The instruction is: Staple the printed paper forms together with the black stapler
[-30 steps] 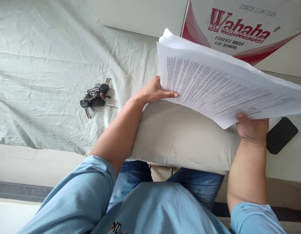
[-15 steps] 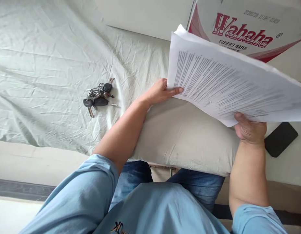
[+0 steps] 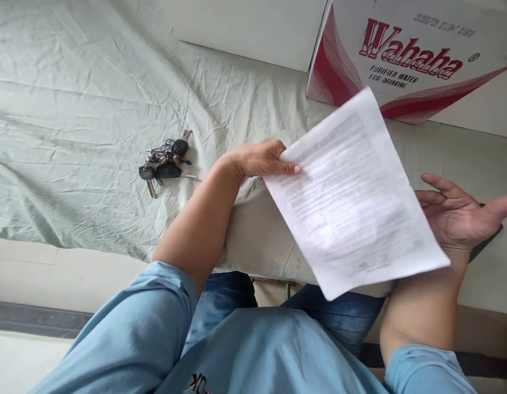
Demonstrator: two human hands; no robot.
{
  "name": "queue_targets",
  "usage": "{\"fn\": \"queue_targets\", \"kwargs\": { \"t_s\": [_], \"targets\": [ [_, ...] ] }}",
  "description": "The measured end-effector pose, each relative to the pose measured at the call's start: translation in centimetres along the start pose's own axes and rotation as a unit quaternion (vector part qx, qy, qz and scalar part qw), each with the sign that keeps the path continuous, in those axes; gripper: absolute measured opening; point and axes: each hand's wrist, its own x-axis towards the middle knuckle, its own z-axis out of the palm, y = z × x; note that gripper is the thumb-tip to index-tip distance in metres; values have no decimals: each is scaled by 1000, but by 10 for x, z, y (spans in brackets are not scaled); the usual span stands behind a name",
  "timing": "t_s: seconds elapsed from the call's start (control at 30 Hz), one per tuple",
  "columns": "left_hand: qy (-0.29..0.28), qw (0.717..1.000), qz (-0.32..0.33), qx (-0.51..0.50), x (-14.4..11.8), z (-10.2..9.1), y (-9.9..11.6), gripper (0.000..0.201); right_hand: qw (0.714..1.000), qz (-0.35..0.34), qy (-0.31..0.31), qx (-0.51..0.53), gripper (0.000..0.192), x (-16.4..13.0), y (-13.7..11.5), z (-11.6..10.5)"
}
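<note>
Printed paper sheets [image 3: 347, 202] hang tilted in the air above the front edge of the cloth-covered table. My left hand [image 3: 264, 162] grips them at their upper left edge, thumb on top and fingers underneath. At the right edge of the paper, my right hand [image 3: 459, 216] is open, palm up, with its fingers spread and partly hidden behind the sheets. Whether its fingers touch the paper I cannot tell. A dark phone [image 3: 487, 243] lies mostly hidden under my right hand.
A bunch of keys [image 3: 165, 164] lies on the pale green cloth [image 3: 85, 126] to the left. At the back right stands a white and red water carton [image 3: 405, 60], beside a plain white box [image 3: 253, 30].
My right hand has let go of the paper and turned palm up. The sheets have swung down and toward me, still in my left hand, uncovering more of the carton.
</note>
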Motion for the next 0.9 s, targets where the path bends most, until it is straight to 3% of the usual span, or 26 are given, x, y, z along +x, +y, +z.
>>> {"fn": "queue_targets", "kwargs": {
  "t_s": [0.07,0.13,0.3,0.43,0.57,0.7,0.8,0.9],
  "targets": [
    [-134,986,-83,51,-2,6,20,60,999,13,-43,-25,94,0,-1,1],
    [-174,975,-110,80,-1,13,35,58,996,11,-75,-48,86,0,4,10],
    [-174,961,-138,167,7,33,47,43,992,14,-105,-70,69,0,26,50],
    [-159,969,-120,144,9,37,40,28,989,-11,-36,-145,44,4,39,66],
    [-91,993,-70,35,10,31,29,16,980,-34,13,-197,39,9,45,60],
    [48,996,-65,-23,16,33,18,19,971,-24,30,-236,52,12,45,54],
    [145,987,-64,-3,23,42,13,22,965,-5,30,-262,55,13,43,54],
    [229,969,-53,78,29,52,12,20,962,6,43,-268,52,15,43,55]
  ]
}}
